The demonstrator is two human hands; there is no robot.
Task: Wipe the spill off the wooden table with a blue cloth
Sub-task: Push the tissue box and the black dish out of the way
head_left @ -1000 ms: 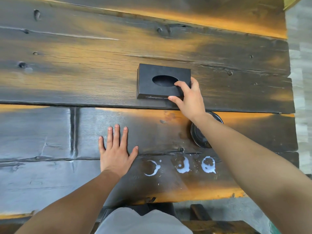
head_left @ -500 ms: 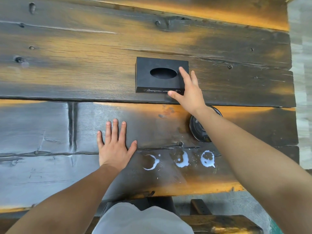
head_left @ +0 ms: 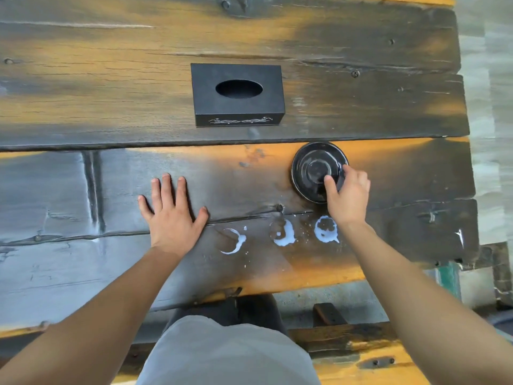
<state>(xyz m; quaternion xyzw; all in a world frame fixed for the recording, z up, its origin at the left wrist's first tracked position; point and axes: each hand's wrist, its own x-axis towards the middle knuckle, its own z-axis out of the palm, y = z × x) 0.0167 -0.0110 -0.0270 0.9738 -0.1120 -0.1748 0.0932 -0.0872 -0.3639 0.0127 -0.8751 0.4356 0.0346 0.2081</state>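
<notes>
A dark, scorched wooden table (head_left: pixel 83 87) holds a black tissue box (head_left: pixel 237 94). The left hand (head_left: pixel 172 215) lies flat, fingers spread. The right hand (head_left: pixel 345 195) seems to pinch the black saucer (head_left: pixel 311 165) by its rim. Three white spill (head_left: pixel 283 233) marks lie near the table's front edge.

Right hand (head_left: pixel 347 197) on black saucer (head_left: pixel 311 168)
</notes>
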